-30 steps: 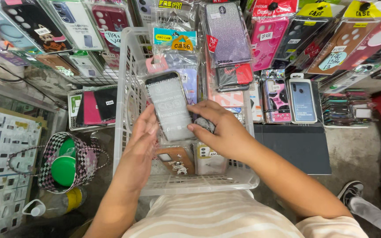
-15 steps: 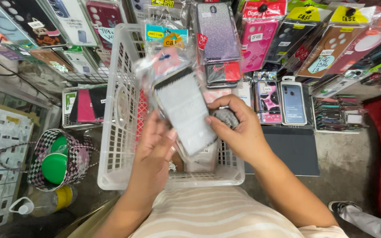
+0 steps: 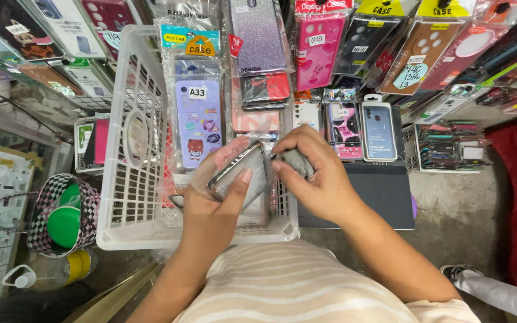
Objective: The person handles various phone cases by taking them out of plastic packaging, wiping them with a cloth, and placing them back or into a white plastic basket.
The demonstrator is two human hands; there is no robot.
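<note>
Holding a clear-bagged phone case (image 3: 240, 173) over the white basket (image 3: 130, 149), our left hand (image 3: 213, 203) pinches it, thumb on top; our right hand (image 3: 318, 173) is curled around a grey case (image 3: 297, 161) just beside.

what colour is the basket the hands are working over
White: the slatted plastic basket under the left hand and right hand, seen in the head view.

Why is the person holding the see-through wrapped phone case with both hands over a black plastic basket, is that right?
Not quite: the slatted plastic basket is white, not black, as the head view shows. The rest holds: the left hand and right hand both hold the clear-wrapped phone case over it.
</note>
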